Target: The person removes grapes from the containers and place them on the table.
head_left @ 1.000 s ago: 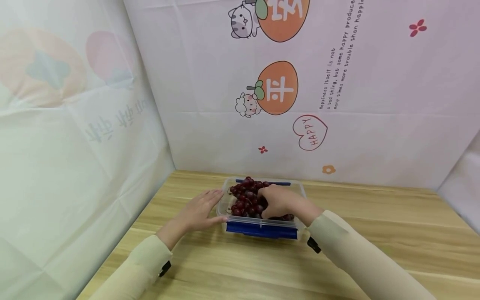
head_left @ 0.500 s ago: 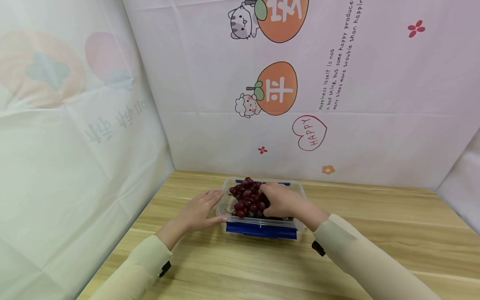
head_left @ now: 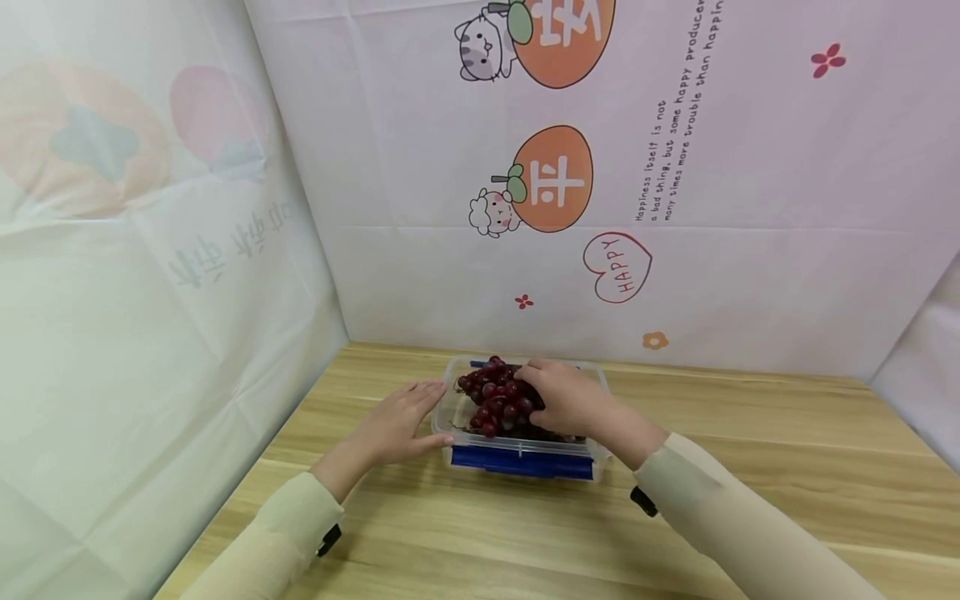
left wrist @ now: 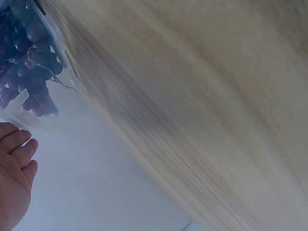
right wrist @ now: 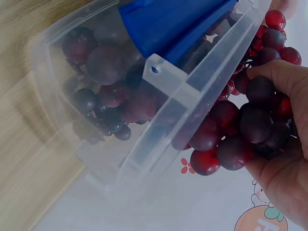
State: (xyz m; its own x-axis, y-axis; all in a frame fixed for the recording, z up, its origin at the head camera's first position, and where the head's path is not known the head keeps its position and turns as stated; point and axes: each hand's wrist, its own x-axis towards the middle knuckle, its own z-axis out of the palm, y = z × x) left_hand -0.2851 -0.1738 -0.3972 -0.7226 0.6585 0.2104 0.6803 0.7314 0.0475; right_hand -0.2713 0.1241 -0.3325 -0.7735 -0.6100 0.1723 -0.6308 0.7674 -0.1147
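A clear plastic container (head_left: 442, 417) with blue clips stands on the wooden table, holding dark red grapes (head_left: 495, 396). My right hand (head_left: 573, 400) reaches over its right side and grips a bunch of the grapes. In the right wrist view, thumb and fingers curl round that bunch (right wrist: 231, 130), which is raised at the rim, while more grapes (right wrist: 110, 96) show through the container's wall. My left hand (head_left: 397, 423) lies at the container's left side, fingers straight, fingertips right at the rim. The left wrist view shows the same hand (left wrist: 14, 168) beside the container wall.
The wooden table (head_left: 450, 533) runs up to a white printed cloth (head_left: 435, 275) behind the container. Another cloth (head_left: 187, 375) hangs along the left side. A blue clip (head_left: 521, 461) spans the container's near side.
My right hand has risen slightly and shifted a little right, lifting the gripped bunch of grapes. The left hand has stayed in place at the container's side.
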